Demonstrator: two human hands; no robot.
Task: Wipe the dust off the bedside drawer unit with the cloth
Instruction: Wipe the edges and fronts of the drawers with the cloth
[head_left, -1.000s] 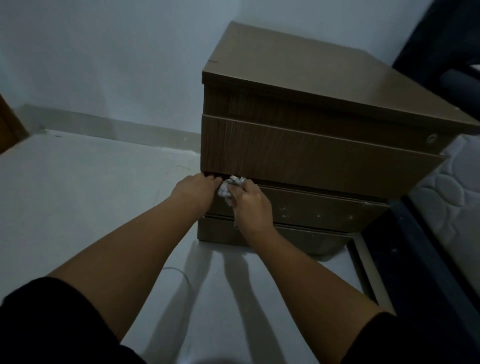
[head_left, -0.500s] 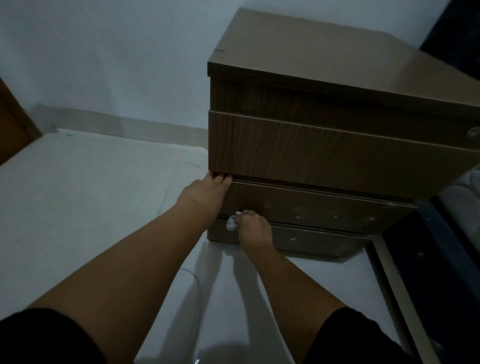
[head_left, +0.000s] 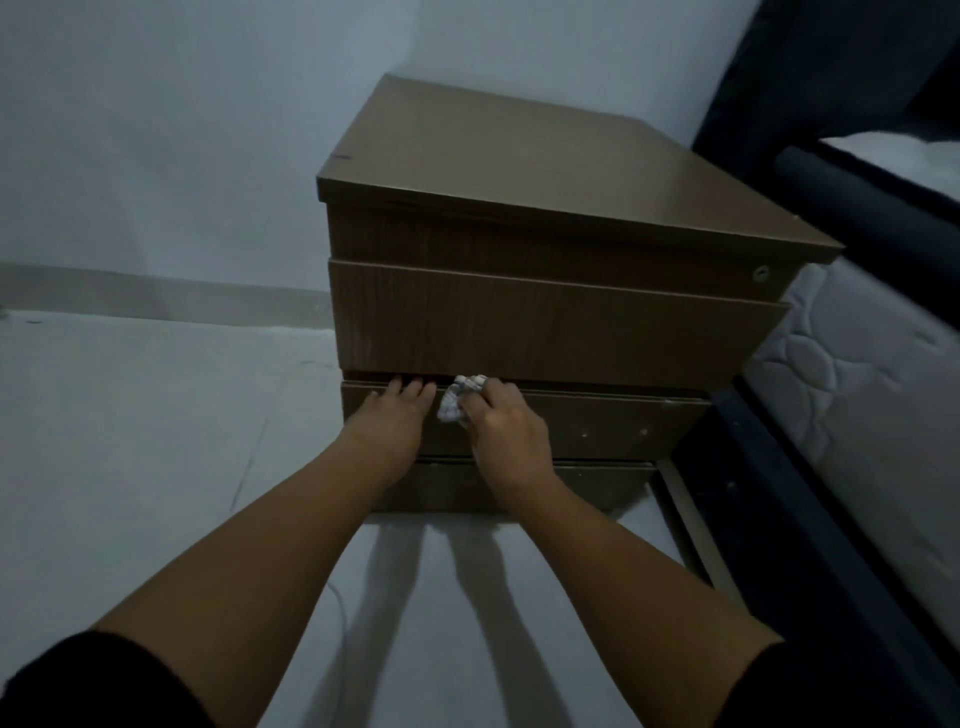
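A brown wooden bedside drawer unit (head_left: 550, 322) stands on the pale floor against the wall. Its upper drawer front juts out over a lower drawer front (head_left: 613, 423) that carries a few pale specks. My left hand (head_left: 392, 423) lies on the left end of the lower drawer front, fingertips tucked into the dark gap under the upper drawer. My right hand (head_left: 501, 428) grips a small crumpled white cloth (head_left: 457, 400) and holds it against the top edge of the lower drawer front, just right of my left hand.
A bed with a dark frame (head_left: 810, 519) and a white quilted mattress (head_left: 857, 395) stands close on the right. Pale floor (head_left: 156, 441) spreads to the left and in front. The wall (head_left: 182, 156) rises behind the unit.
My right hand has brought the cloth up from the lower drawer's bottom edge to its top edge beside my left hand. The left hand has stayed on the drawer.
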